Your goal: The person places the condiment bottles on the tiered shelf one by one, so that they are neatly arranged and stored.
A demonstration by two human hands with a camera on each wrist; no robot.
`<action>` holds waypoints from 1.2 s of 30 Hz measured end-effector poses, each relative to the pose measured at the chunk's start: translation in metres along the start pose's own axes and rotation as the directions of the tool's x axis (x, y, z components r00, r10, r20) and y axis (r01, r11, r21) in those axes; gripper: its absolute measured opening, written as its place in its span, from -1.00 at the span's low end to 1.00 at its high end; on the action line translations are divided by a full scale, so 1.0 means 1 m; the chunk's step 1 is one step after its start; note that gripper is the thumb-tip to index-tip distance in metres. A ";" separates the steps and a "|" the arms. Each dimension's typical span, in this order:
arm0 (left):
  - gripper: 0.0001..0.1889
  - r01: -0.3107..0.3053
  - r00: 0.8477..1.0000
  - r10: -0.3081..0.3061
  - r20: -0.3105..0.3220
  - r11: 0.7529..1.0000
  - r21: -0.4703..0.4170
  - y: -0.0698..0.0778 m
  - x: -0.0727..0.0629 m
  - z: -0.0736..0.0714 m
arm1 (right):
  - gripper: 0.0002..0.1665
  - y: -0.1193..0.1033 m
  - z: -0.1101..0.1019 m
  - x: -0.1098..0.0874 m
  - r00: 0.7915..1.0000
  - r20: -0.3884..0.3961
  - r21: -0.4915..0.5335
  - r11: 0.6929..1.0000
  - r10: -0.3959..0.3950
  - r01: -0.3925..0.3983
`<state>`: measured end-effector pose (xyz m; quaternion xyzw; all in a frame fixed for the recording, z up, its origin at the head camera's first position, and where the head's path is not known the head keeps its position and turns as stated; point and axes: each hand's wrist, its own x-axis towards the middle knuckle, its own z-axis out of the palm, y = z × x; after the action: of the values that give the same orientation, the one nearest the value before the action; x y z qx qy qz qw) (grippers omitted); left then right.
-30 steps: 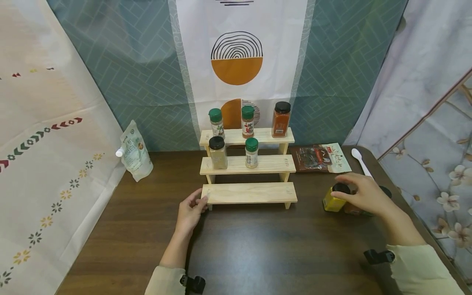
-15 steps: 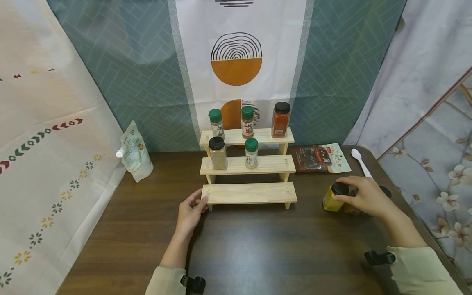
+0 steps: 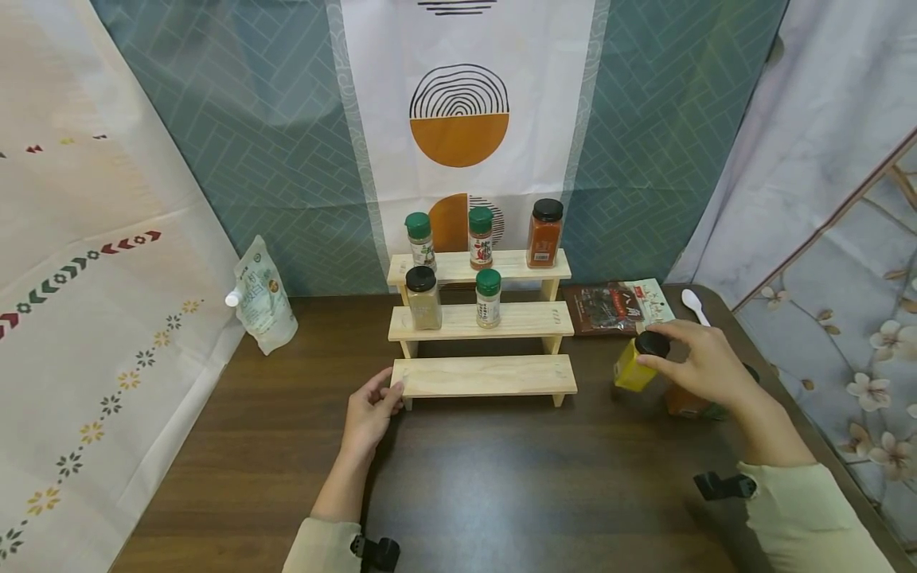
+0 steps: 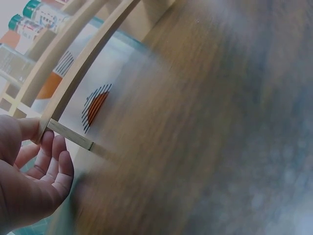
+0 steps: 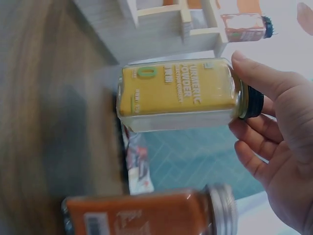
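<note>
My right hand (image 3: 705,362) pinches a turmeric powder jar (image 3: 634,371) at its black lid; the jar is tilted and raised off the table. In the right wrist view the jar's yellow label (image 5: 178,90) faces the camera. Beneath that hand stands another jar (image 5: 142,215) with orange-brown contents, partly hidden in the head view. My left hand (image 3: 370,410) holds the left end of the lowest step of a three-step wooden rack (image 3: 483,376). Thumb and fingers meet at that step's corner in the left wrist view. The lowest step bears nothing.
Green-lidded jars and an orange-red jar (image 3: 544,235) line the rack's top step. A black-lidded jar (image 3: 424,298) and a green-lidded jar (image 3: 489,299) stand on the middle step. Right of the rack lie a spice packet (image 3: 609,309) and white spoon (image 3: 695,305); left, a spouted pouch (image 3: 263,298).
My right hand has lifted the turmeric jar off the table and moved it slightly left and away from me. My left hand has stayed on the rack.
</note>
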<state>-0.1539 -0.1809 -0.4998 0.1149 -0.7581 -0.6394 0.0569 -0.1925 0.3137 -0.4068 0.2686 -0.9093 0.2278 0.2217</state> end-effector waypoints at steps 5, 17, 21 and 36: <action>-0.55 0.003 1.000 -0.003 0.001 1.000 -0.006 0.000 0.001 0.000 | -0.39 -0.011 -0.004 0.014 0.999 -0.010 0.024 0.999 0.030 -0.030; -0.56 -0.024 1.000 0.023 -0.016 0.999 -0.034 -0.001 -0.001 0.001 | -0.38 -0.036 -0.011 0.046 0.993 -0.113 0.068 0.998 0.021 -0.013; -0.56 -0.019 1.000 0.018 -0.016 0.999 -0.033 -0.002 -0.001 0.001 | -0.40 -0.042 -0.009 0.055 0.990 -0.142 0.073 0.997 -0.001 0.011; -0.55 -0.011 1.000 0.011 0.002 0.999 -0.047 -0.002 -0.001 0.000 | -0.42 -0.064 0.005 0.093 0.988 -0.136 0.089 0.993 -0.071 0.084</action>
<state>-0.1523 -0.1812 -0.5012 0.1086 -0.7437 -0.6567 0.0623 -0.2264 0.2268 -0.3428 0.2981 -0.8697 0.2789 0.2775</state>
